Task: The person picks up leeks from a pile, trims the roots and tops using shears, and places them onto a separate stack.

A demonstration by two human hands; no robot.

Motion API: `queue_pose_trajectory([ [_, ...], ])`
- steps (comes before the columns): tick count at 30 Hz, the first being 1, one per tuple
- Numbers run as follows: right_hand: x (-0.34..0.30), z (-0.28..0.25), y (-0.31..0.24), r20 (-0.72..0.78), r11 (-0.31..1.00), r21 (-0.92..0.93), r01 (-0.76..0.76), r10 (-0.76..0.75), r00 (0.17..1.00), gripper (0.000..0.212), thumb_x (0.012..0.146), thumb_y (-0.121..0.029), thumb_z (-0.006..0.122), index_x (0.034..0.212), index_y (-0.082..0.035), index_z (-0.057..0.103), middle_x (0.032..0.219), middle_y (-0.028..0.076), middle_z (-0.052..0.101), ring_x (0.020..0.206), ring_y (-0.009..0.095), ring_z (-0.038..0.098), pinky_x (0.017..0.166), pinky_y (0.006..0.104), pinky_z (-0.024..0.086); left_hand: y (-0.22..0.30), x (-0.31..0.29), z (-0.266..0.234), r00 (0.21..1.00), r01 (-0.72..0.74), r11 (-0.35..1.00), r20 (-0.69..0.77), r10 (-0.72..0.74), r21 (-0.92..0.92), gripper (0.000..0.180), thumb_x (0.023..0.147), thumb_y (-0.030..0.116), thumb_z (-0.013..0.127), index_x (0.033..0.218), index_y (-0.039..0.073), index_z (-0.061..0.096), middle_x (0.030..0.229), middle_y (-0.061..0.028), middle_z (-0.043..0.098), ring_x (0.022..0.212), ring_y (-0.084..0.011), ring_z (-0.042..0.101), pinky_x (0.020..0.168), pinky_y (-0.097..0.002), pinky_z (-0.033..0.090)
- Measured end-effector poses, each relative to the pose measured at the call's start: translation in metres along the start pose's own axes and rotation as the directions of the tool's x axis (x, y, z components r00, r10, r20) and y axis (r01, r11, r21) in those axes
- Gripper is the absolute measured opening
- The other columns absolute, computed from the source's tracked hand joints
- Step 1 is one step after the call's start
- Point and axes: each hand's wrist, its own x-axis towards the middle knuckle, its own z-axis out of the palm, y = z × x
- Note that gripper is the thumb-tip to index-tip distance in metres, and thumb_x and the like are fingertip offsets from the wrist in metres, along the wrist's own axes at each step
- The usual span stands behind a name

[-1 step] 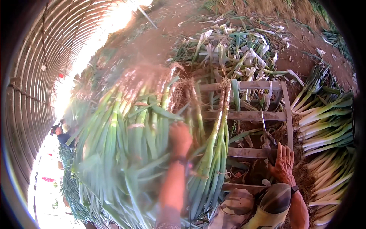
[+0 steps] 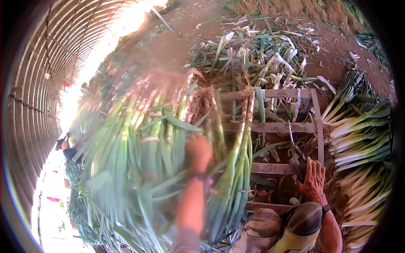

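Observation:
A big heap of long green onions, roots at the far end and green leaves toward me, fills the left and middle. My left hand sits at the heap's right side, rounded like a fist among the leaves; blur hides what its fingers hold. Just right of it, a few separate green onions lean with their roots up on a metal rack. On the rack's near right side, my right hand is spread with fingers stretched out. Beside its fingertips lies a bladed tool with a dark handle, whose kind is unclear.
Peeled leaves and trimmings litter the soil beyond the rack. Cleaned white-stemmed green onions lie in rows at the right. My shoes are close to the rack. A ribbed tunnel wall and another person are at the left.

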Motion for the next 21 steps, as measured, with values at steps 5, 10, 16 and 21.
queue_pose_trajectory([
  [5,-0.002,0.003,0.004,0.067,0.999,-0.007,-0.038,0.038,0.997,0.096,0.07,-0.03,0.082,0.147,0.003,0.034,0.128,0.017,0.047,0.123,0.036,0.043,0.104,0.0492,0.035,0.007,0.011,-0.006,0.989,0.064,0.992,0.139,-0.048,-0.11,0.043,0.085,0.02,0.067,0.12,-0.003,0.058,0.122,-0.0271,0.061,0.118,-0.0413,0.052,0.102,-0.0481,0.043],
  [10,-0.002,-0.001,0.005,0.082,0.998,0.014,-0.057,0.056,0.995,0.096,0.071,-0.031,0.082,0.147,0.003,0.034,0.129,0.017,0.046,0.125,0.036,0.042,0.106,0.0492,0.033,0.002,-0.008,0.0,0.993,-0.015,0.991,0.113,0.03,-0.133,0.048,0.084,0.017,0.064,0.125,-0.006,0.054,0.129,-0.0268,0.059,0.127,-0.0424,0.049,0.106,-0.0488,0.042],
  [16,0.001,-0.002,0.0,0.1,0.997,0.047,-0.062,0.057,0.993,0.097,0.071,-0.033,0.081,0.147,0.004,0.034,0.13,0.018,0.047,0.125,0.036,0.042,0.106,0.0501,0.033,-0.011,0.007,-0.004,0.981,0.075,0.993,0.187,-0.056,-0.093,0.052,0.086,0.02,0.061,0.13,-0.006,0.05,0.126,-0.0322,0.059,0.116,-0.0476,0.058,0.101,-0.0516,0.047],
  [21,0.002,-0.007,-0.004,0.072,0.995,0.065,-0.072,0.067,0.995,0.095,0.067,-0.028,0.082,0.145,0.004,0.037,0.129,0.019,0.049,0.125,0.038,0.044,0.105,0.0493,0.035,0.02,-0.005,-0.035,0.976,0.002,0.987,0.217,0.034,-0.163,0.056,0.081,0.021,0.066,0.129,-0.005,0.052,0.122,-0.0322,0.063,0.11,-0.047,0.062,0.096,-0.0523,0.05],
])
